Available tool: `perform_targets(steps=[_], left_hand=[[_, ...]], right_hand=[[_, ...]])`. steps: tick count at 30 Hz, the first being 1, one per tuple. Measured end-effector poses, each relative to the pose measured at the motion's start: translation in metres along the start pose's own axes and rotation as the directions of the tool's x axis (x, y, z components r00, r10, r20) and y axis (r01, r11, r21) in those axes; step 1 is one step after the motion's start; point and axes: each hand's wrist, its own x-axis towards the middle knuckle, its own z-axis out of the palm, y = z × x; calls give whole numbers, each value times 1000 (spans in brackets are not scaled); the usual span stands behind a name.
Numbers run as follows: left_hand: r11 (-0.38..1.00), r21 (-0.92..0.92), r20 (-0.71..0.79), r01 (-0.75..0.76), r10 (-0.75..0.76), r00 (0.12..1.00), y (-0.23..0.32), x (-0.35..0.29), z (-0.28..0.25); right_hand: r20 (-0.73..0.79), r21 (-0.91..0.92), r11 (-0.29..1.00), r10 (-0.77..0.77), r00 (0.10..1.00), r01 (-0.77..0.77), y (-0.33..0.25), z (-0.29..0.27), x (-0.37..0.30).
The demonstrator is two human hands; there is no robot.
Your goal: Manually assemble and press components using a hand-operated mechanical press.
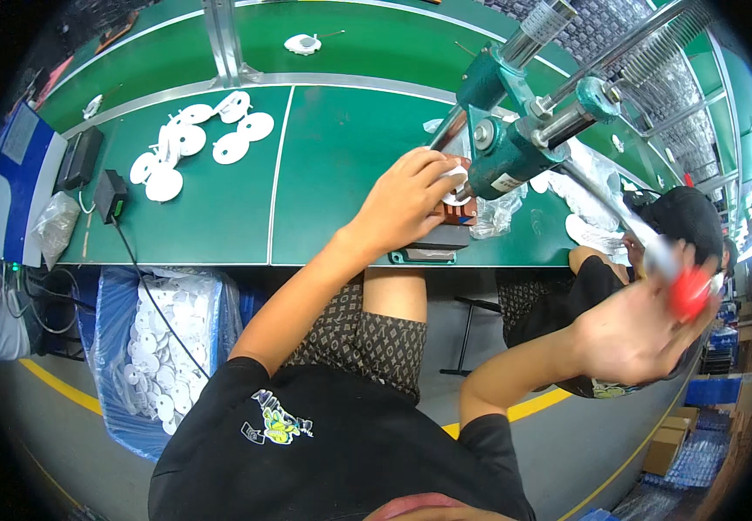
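A green hand press (506, 148) stands at the table's edge. Beneath its ram, a small white plastic part (456, 184) rests at a reddish-brown fixture (461, 211) on a dark block. My left hand (406, 195) reaches in from the left, its fingers closed on the white part, which they partly cover. To the right, my right hand (628, 334) is at the red ball knob (690, 293) on the end of the press lever (606, 195). That hand and the knob are smeared by motion, but the fingers appear curled around the knob.
Several white discs (187, 139) lie on the green table (324, 174) at left, near a black power adapter (112, 196) with a cable. A blue-lined bin (120, 347) below holds many discs. Clear plastic bags (499, 215) lie beside the press. Another person (684, 217) sits at right.
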Motion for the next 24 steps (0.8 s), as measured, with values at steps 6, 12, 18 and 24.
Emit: perform_targets(steps=[6, 12, 18, 24], left_hand=[[999, 36, -54, 40, -38, 998, 10, -7, -2], [1000, -22, -48, 20, -21, 999, 12, -2, 2], [994, -74, -95, -80, 73, 993, 39, -53, -13], [374, -653, 350, 659, -623, 700, 84, -93, -36]], right_hand=[[221, -96, 995, 30, 975, -9, 42, -10, -29], [109, -529, 759, 503, 857, -379, 42, -54, -189], [428, -646, 758, 259, 866, 92, 33, -58, -210], [588, -540, 814, 181, 788, 216, 40, -47, -199]])
